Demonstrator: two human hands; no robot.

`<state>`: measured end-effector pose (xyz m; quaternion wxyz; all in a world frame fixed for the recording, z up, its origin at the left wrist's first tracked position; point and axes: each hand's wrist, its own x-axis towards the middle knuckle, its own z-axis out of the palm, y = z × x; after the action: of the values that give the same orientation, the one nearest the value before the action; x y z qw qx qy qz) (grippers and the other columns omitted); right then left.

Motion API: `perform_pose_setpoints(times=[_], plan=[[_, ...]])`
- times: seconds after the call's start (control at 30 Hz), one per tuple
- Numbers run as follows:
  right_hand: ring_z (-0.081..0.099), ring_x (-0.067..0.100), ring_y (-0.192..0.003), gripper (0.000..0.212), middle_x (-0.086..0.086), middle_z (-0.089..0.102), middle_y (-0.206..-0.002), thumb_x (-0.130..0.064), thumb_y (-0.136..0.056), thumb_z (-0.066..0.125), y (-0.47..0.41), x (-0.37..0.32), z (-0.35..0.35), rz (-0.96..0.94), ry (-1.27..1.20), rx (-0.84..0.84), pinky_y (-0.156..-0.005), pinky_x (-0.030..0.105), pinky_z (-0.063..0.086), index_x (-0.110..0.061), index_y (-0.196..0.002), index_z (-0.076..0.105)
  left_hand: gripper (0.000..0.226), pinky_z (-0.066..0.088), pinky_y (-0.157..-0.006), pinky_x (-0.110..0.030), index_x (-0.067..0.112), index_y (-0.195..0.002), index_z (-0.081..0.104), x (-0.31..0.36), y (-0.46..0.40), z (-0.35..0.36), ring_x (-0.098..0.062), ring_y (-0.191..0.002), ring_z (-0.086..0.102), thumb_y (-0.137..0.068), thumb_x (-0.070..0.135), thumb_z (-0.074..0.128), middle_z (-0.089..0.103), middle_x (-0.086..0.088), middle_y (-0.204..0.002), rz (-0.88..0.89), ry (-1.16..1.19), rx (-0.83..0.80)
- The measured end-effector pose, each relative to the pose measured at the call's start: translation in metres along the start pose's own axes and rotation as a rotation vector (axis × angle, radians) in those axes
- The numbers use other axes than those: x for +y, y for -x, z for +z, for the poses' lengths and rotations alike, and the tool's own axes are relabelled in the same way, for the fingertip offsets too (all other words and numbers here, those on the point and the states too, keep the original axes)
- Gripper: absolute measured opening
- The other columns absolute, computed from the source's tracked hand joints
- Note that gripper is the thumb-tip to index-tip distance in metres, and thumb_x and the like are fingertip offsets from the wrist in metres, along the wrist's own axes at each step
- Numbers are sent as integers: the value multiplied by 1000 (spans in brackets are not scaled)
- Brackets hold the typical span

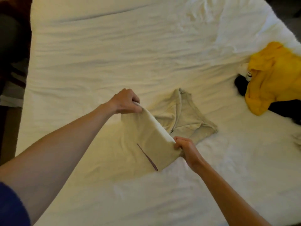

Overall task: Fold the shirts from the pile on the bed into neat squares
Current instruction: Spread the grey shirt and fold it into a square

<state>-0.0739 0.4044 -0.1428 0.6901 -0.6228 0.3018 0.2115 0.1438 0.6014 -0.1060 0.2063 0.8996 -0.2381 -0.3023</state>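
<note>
writing: no brand, label or lettering can be read on any garment; the only mark is a thin dark purple line (147,157) on the lifted cloth.
count: two hands, one beige shirt in work, one yellow garment, at least one black garment in the pile.
left hand: the left hand (126,102) pinches the far corner of a folded edge of the pale beige cotton shirt (146,141), fingers curled tight on the cloth.
right hand: the right hand (184,147) grips the near corner of that same edge, fist closed round the fabric.
shirt: held taut between both hands and raised off the white wrinkled bed sheet (114,54); its collar end (184,111), with a zip or placket, lies flat on the bed just beyond the hands.
pile: crumpled mustard-yellow garment (273,75) at the right edge of the bed, lying on top of a black garment (241,85), well apart from the beige shirt.
sleeve: dark blue sleeve (11,207) at the lower left.
</note>
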Motion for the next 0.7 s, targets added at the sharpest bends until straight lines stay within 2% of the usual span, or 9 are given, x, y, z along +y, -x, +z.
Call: perform_pose_setpoints(times=[0.07, 0.1, 0.2, 0.3, 0.37, 0.43, 0.5, 0.6, 0.7], plan=[[41, 17, -72, 6, 0, 44, -68, -20, -53, 52, -12, -6, -37, 24, -83, 106, -62, 30, 36, -22, -57, 48, 16, 40, -55, -23, 28, -57, 68, 32, -37, 0, 0, -53, 51, -52, 43, 66, 56, 14, -50, 42, 171, -19], [45, 17, -74, 9, 0, 49, -72, -21, -54, 52, -19, -7, -55, 29, -111, 156, -64, 30, 40, -19, -63, 53, 26, 43, -58, -19, 25, -65, 73, 43, -57, 4, 3, -58, 56, -50, 45, 68, 62, 14, -57, 48, 254, -12], [56, 24, -84, 19, 6, 59, -88, -20, -70, 56, -45, 6, -99, 51, -192, 338, -75, 40, 53, -5, -81, 61, 43, 52, -72, -27, 20, -83, 78, 66, -112, 35, -9, -79, 65, -49, 46, 78, 72, 3, -79, -5, 448, 86], [63, 30, -95, 12, 8, 64, -99, -16, -90, 53, -72, 33, -124, 119, -166, 475, -89, 50, 57, -14, -85, 64, 48, 52, -81, -33, 19, -105, 70, 67, -143, 78, -20, -95, 63, -64, 36, 86, 68, -2, -102, -94, 486, 116], [65, 26, -95, 11, 7, 67, -105, -25, -91, 59, -81, 47, -130, 139, -89, 500, -87, 50, 58, -18, -94, 67, 47, 48, -79, -32, 15, -117, 66, 56, -152, 102, -22, -98, 61, -77, 35, 80, 65, -4, -109, -160, 387, 84], [66, 19, -87, 22, 2, 68, -100, -32, -89, 65, -82, 54, -130, 104, -21, 515, -84, 46, 59, -18, -106, 67, 33, 42, -75, -31, 12, -112, 68, 50, -156, 114, -23, -95, 58, -85, 32, 71, 64, -5, -105, -203, 300, 93], [66, 18, -83, 24, -2, 68, -94, -32, -90, 66, -80, 56, -131, 63, 45, 525, -83, 46, 58, -19, -110, 67, 34, 38, -67, -32, 6, -97, 69, 54, -160, 112, -24, -85, 55, -81, 36, 67, 62, -7, -91, -221, 264, 111], [68, 21, -84, 8, -2, 70, -85, -28, -90, 67, -81, 55, -138, -3, 114, 556, -81, 48, 57, -23, -96, 70, 36, 31, -59, -33, 4, -78, 62, 65, -169, 101, -21, -70, 44, -68, 38, 61, 49, -8, -73, -210, 268, 136], [67, 22, -90, 10, -1, 70, -93, -25, -94, 63, -88, 47, -150, -29, 140, 652, -84, 44, 56, -21, -100, 70, 28, 34, -61, -33, 4, -80, 64, 71, -180, 98, -23, -74, 47, -79, 31, 69, 51, -6, -75, -170, 236, 159]])
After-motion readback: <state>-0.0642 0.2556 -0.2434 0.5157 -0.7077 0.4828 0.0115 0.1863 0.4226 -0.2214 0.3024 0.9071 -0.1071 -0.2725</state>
